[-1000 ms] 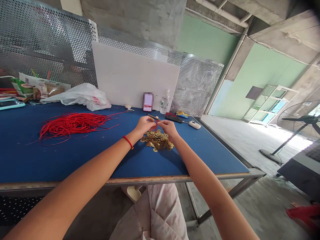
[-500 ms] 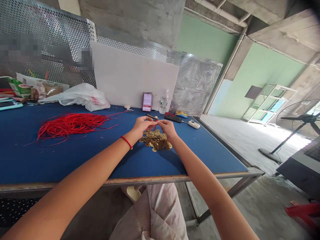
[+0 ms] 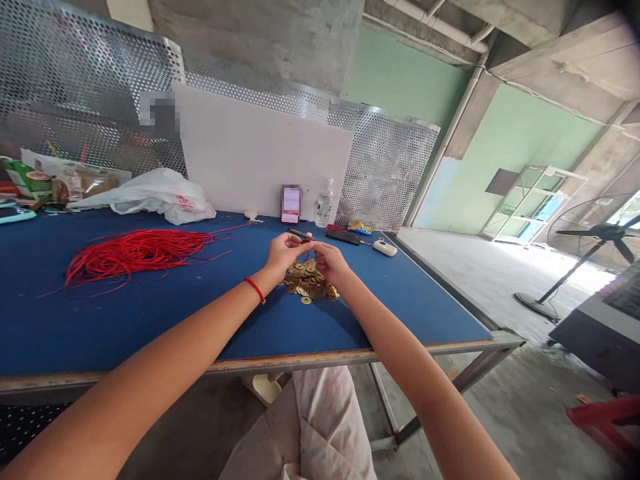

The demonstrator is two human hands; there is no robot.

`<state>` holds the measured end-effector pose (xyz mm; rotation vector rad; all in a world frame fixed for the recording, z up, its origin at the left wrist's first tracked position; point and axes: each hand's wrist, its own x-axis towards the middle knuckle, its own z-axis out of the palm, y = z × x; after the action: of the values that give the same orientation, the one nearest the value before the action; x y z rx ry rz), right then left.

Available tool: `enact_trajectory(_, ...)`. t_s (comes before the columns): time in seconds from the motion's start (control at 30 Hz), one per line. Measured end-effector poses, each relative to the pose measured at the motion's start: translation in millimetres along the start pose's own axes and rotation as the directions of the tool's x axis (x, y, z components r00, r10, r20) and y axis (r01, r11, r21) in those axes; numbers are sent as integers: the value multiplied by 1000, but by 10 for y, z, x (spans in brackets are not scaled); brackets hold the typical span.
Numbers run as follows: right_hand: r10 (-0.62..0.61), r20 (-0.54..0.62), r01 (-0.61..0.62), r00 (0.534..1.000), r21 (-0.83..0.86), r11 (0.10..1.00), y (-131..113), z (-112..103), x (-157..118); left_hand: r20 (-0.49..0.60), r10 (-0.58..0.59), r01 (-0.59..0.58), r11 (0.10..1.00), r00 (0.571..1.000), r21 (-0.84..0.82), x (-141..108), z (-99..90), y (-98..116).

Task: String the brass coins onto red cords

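My left hand (image 3: pixel 283 256) and my right hand (image 3: pixel 331 261) meet fingertip to fingertip above a heap of brass-coloured coins with holes (image 3: pixel 311 285). Both are closed in a pinch on a short red cord (image 3: pixel 307 255), part of which hangs between them. Fingers cover most of the cord, so any knot in it is hidden. Around my left wrist is a red braided bracelet (image 3: pixel 255 289). A large bundle of loose red cords (image 3: pixel 140 253) lies to the left on the blue tabletop (image 3: pixel 165 333).
Behind my hands stand a propped phone (image 3: pixel 291 204) and a clear bottle (image 3: pixel 324 203). A black object (image 3: pixel 343 237), a snack wrapper (image 3: pixel 361 227) and a white case (image 3: pixel 385 247) lie at right. A white plastic bag (image 3: pixel 160 192) sits back left. A fan (image 3: pixel 600 232) stands beyond the table.
My right fingers have curled in closer to the left fingertips, and the red cord hangs slightly differently between them. The whole view has shifted slightly. The coins stay heaped.
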<state>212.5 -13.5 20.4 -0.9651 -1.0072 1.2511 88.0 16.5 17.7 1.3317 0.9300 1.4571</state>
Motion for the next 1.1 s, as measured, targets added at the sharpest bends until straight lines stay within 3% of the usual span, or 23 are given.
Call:
enact_trajectory(0.13,4,23,-4,1000,33,999,-8,-8,5,17,2,-1,999,1000,-41,31,-18,-18)
enact_trajectory(0.33,-48,-30,48,998,8,999,-32,-14,-1,86,25,-20,998,996,-57,24,-9,10)
enact_trajectory(0.53,-58,-52,56,997,-41,998,-27,-14,1,146,-134,149,984,980,-101,-25,-5,123)
enact_trajectory(0.6,-63,-66,59,996,-62,996,-23,-8,3,142,-140,155,982,980,-103,-32,-7,142)
enact_trajectory(0.9,-214,-146,171,966,-264,949,1,33,-1,67,80,-82,996,995,23,13,-5,66)
enact_trajectory(1.1,-314,-125,274,941,-265,925,42,32,46,32,187,-190,972,982,137,108,-47,-31)
